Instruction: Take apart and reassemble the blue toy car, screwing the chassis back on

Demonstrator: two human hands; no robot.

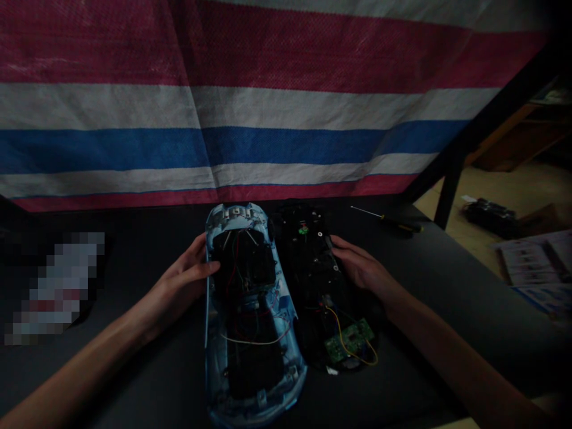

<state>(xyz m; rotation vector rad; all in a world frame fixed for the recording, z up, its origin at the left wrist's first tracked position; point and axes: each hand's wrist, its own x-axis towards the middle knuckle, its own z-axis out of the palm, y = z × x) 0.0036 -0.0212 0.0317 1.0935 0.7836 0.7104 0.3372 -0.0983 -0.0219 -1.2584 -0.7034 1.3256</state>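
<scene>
A light blue toy car body shell (290,316) lies upside down on the dark table, showing its black inside and several thin wires. My left hand (194,271) grips its left side, the thumb over the edge and the other fingers hidden behind. Close alongside on the right is the black toy car chassis (308,256). A green circuit board (350,341) with a yellow wire sits at its near end. My right hand (357,265) holds the chassis by its right edge, fingertips on the rim; the thumb is hard to make out.
A screwdriver (402,225) lies on the table (429,280) at the back right. To the left is a blurred-out flat item (58,292). A striped woven sheet (268,107) hangs behind the table. Beyond the right edge, a dark object (489,214) and printed boxes (536,268) sit lower down.
</scene>
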